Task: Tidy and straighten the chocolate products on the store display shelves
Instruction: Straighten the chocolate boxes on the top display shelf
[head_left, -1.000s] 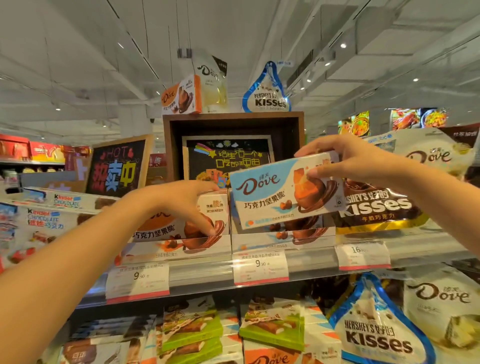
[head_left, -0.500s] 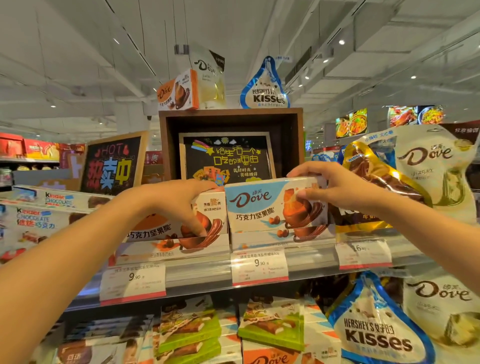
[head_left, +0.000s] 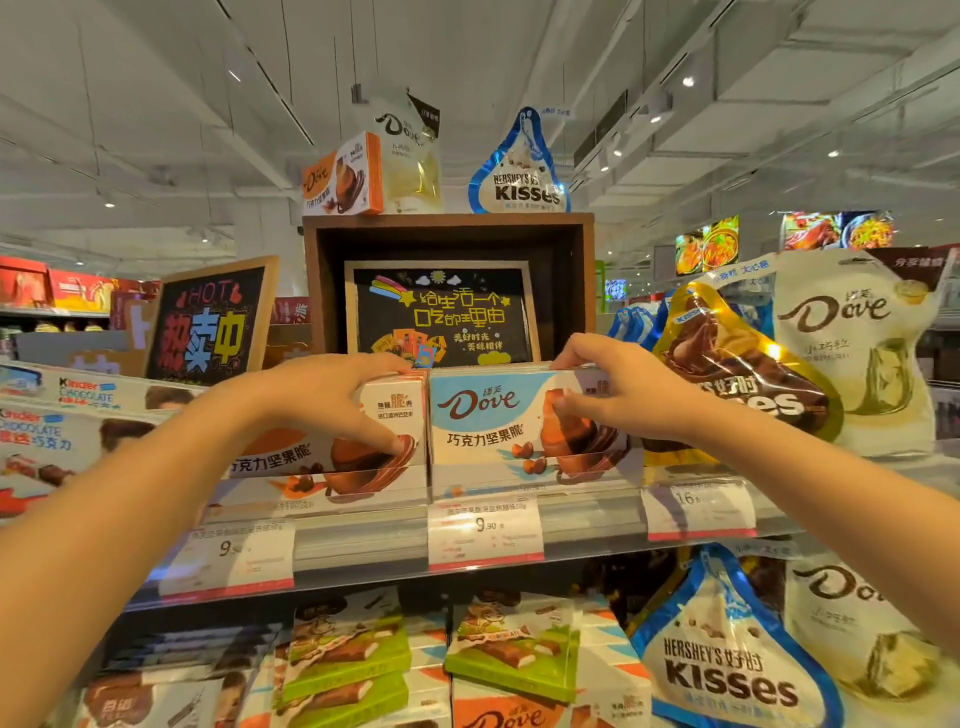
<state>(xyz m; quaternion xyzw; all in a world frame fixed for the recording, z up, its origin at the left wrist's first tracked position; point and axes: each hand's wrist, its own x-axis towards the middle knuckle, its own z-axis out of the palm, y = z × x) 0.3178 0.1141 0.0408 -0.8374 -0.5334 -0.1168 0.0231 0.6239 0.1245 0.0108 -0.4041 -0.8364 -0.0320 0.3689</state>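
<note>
Right hand (head_left: 623, 395) grips the top right of a blue chocolate box (head_left: 498, 415) standing at the front of the shelf (head_left: 363, 545), thumb on its face, fingers curled over its top edge. Left hand (head_left: 332, 402) holds the orange chocolate box (head_left: 384, 447) touching it alongside. To finish well, press both boxes upright and flush, faces level with the shelf lip.
</note>
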